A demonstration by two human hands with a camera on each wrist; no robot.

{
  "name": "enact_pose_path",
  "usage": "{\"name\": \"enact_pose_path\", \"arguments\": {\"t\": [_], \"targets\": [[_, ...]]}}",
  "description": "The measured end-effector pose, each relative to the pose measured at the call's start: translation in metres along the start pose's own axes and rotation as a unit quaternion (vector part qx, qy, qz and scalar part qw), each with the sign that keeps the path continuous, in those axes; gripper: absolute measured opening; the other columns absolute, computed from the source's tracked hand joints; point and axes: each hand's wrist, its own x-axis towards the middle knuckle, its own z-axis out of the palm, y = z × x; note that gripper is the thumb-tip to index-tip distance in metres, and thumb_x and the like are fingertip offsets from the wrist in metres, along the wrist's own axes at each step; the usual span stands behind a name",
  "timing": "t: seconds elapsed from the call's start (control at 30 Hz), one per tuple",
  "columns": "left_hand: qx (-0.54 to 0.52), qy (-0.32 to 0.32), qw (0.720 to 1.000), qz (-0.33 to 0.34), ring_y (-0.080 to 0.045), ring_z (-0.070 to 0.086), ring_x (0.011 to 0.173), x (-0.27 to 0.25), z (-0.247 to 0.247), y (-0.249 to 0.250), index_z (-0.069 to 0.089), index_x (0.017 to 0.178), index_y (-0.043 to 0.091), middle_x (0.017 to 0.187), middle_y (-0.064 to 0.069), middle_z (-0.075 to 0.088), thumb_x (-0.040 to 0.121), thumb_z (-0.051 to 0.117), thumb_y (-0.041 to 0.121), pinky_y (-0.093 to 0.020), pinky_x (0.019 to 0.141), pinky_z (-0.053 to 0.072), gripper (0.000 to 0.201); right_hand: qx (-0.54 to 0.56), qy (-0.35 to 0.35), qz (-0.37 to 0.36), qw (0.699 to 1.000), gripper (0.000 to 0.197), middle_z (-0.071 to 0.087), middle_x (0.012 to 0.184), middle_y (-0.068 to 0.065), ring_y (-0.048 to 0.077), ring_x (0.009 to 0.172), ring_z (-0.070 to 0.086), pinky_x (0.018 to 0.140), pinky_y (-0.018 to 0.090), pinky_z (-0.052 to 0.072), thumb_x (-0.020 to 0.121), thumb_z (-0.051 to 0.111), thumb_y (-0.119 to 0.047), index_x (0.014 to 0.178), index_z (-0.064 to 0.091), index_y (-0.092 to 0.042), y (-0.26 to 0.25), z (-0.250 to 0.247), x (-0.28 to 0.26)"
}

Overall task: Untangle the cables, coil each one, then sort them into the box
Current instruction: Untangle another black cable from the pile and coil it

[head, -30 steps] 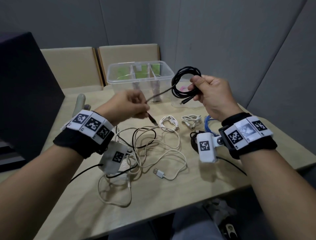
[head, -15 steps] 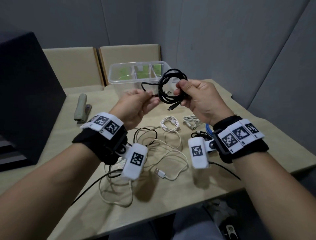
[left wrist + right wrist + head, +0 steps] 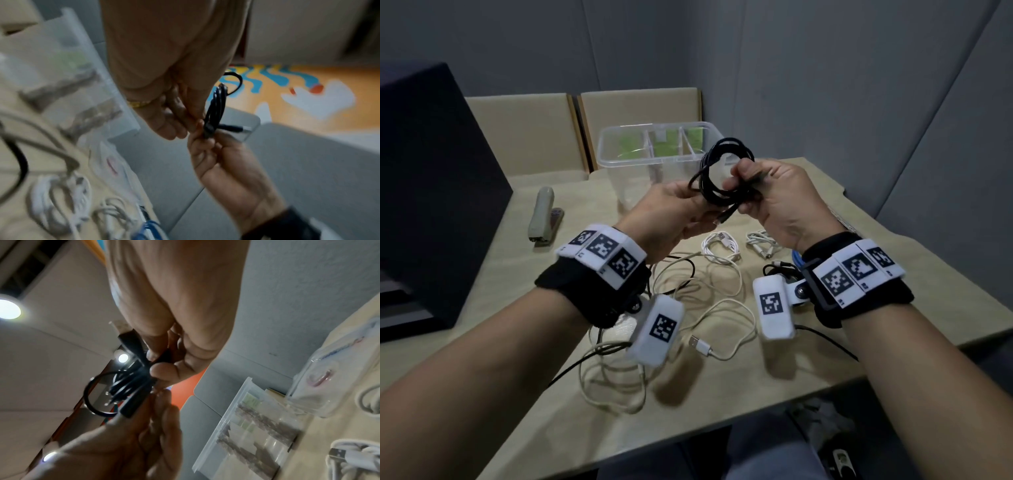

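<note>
A black cable (image 3: 724,171) wound into a small coil is held up in front of the clear divided box (image 3: 619,150). My right hand (image 3: 738,186) grips the coil's right side, thumb over the strands. My left hand (image 3: 707,210) pinches the lower left of the coil near a plug end. In the left wrist view the black cable (image 3: 216,110) shows edge-on between both hands, one plug sticking out. In the right wrist view the black cable (image 3: 127,386) is bunched at my fingertips (image 3: 162,369). A tangle of cream and black cables (image 3: 688,291) lies on the table below.
Coiled cables lie on the table: a white coil (image 3: 722,245), a second pale coil (image 3: 760,241), a blue cable (image 3: 796,257) and a black one (image 3: 780,270) by my right wrist. A stapler (image 3: 544,219) lies at the left beside a large black box (image 3: 431,192).
My left hand has risen from the stretched loose end and closed in on the coil. The loose length is now gathered in, and both hands meet at the coil, nearer the middle.
</note>
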Motion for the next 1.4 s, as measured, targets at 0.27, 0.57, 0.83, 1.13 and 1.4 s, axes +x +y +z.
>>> {"name": "enact_pose_path", "arguments": {"t": [0.27,0.57,0.83,1.13,1.4], "targets": [[0.072,-0.024,0.997,-0.019,-0.018,0.061,0.086,-0.001,-0.016,0.023,0.054,0.122,0.002,0.1,-0.013,0.066,0.093,0.033,-0.006,-0.028,0.081,0.047,0.037,-0.009,0.024,0.001,1.0,0.013,0.062,0.066,0.005,0.012,0.054,0.06,0.045,0.018,0.05,0.094,0.056,-0.01,0.084,0.062,-0.004,0.0,-0.008,0.002],[0.176,-0.016,0.984,0.028,-0.016,0.059,0.09,-0.003,-0.005,0.008,0.057,0.102,0.014,0.098,-0.006,0.063,0.095,0.052,0.016,-0.033,0.086,0.048,0.009,-0.031,0.023,-0.011,0.999,0.014,0.062,0.067,0.004,0.013,0.056,0.061,0.048,0.019,0.052,0.094,0.057,-0.009,0.082,0.065,-0.007,0.003,-0.001,0.003],[0.257,0.002,0.964,0.061,-0.014,0.064,0.065,-0.005,-0.025,0.008,0.053,0.081,0.011,0.064,0.001,0.068,0.091,0.056,0.008,-0.033,0.072,0.05,0.011,-0.04,0.062,-0.028,0.997,0.013,0.061,0.072,0.008,0.012,0.055,0.059,0.047,0.019,0.051,0.093,0.057,-0.012,0.083,0.064,-0.009,0.0,-0.015,0.006],[0.575,0.018,0.813,0.088,-0.011,0.053,0.061,-0.002,-0.03,0.01,0.056,0.069,0.024,0.066,0.008,0.058,0.085,0.066,0.024,-0.022,0.054,0.039,0.019,-0.025,0.047,-0.027,0.998,0.012,0.061,0.069,0.007,0.011,0.054,0.059,0.045,0.018,0.049,0.093,0.057,-0.01,0.084,0.064,-0.007,0.003,-0.007,0.004],[0.537,0.065,0.841,0.019,-0.016,0.069,0.071,0.004,-0.038,0.003,0.06,0.082,0.005,0.078,-0.008,0.072,0.094,0.044,0.013,-0.034,0.072,0.058,0.021,-0.011,0.024,-0.01,1.0,0.013,0.061,0.067,0.006,0.011,0.054,0.059,0.045,0.018,0.05,0.094,0.056,-0.01,0.084,0.063,-0.005,0.003,-0.004,0.001]]}}
